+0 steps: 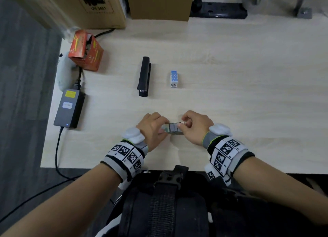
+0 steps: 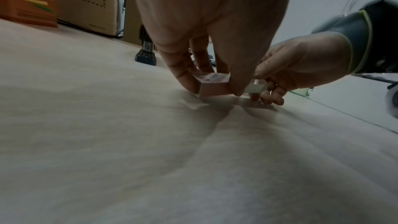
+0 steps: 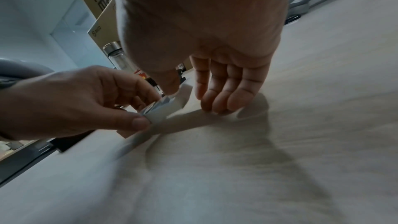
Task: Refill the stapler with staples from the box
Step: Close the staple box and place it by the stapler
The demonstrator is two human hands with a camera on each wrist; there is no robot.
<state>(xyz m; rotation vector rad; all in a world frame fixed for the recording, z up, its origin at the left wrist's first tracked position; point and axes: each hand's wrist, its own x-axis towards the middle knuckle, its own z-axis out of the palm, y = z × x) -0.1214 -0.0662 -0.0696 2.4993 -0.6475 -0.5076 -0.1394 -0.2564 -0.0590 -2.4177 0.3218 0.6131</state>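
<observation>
Both hands work on a small staple box [image 1: 174,128] that rests on the pale desk [image 1: 230,94] close to the front edge. My left hand [image 1: 164,128] grips its left half between thumb and fingers. My right hand [image 1: 184,124] pinches a whitish piece that sticks out of the box's right end [image 2: 256,88]. In the right wrist view the thumb touches that end while the other fingers [image 3: 224,94] reach down to the desk. The black stapler [image 1: 144,76] lies shut, farther back and apart from both hands. No staples show.
A small blue-dotted box [image 1: 174,78] stands right of the stapler. An orange carton [image 1: 86,50] and a grey power adapter [image 1: 69,108] with its cable sit at the left edge. Cardboard boxes [image 1: 79,5] and a black base plate [image 1: 218,10] line the back.
</observation>
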